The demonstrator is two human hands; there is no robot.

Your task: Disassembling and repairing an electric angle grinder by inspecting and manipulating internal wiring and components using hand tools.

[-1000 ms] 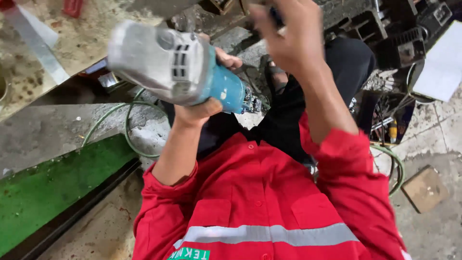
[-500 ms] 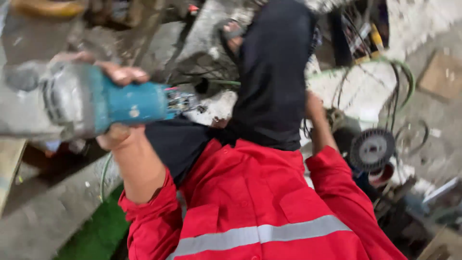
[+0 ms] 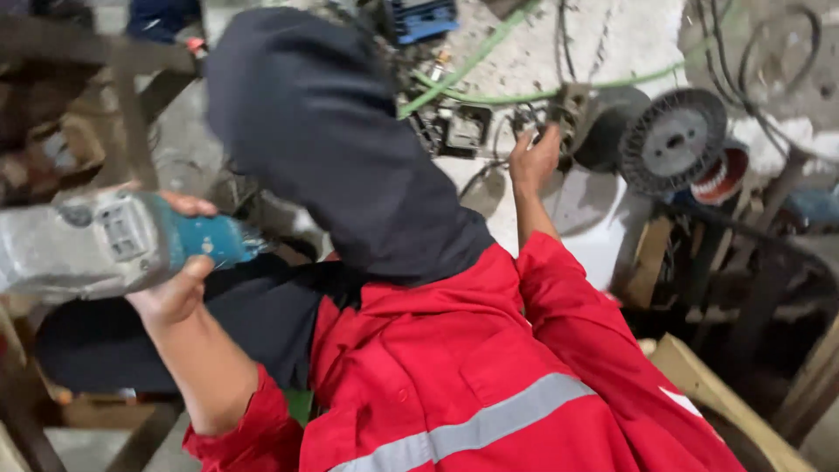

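Head view shows us looking down over our own red work jacket (image 3: 489,385) with its grey reflective band and our dark trousers (image 3: 332,149), which fill the middle of the frame. At the left edge our left hand (image 3: 175,280) is wrapped around the teal body of an angle grinder (image 3: 114,240), fingers curled over the top and thumb underneath, so the hand is closed on the tool. The grinder lies roughly level, its grey gear head pointing to the left edge of the frame and blurred there.

In the upper right of centre our right hand (image 3: 535,157) reaches out to the floor clutter, touching a small dark metal piece (image 3: 572,114); we cannot tell whether the fingers close on it or only rest against it. Just right of that hand a round wire wheel (image 3: 673,140) lies flat, with a red-rimmed disc (image 3: 721,175) just beside it, partly under it. A green hose (image 3: 489,52) runs across the pale floor in the upper middle, near black cables (image 3: 752,52) in the upper right corner.
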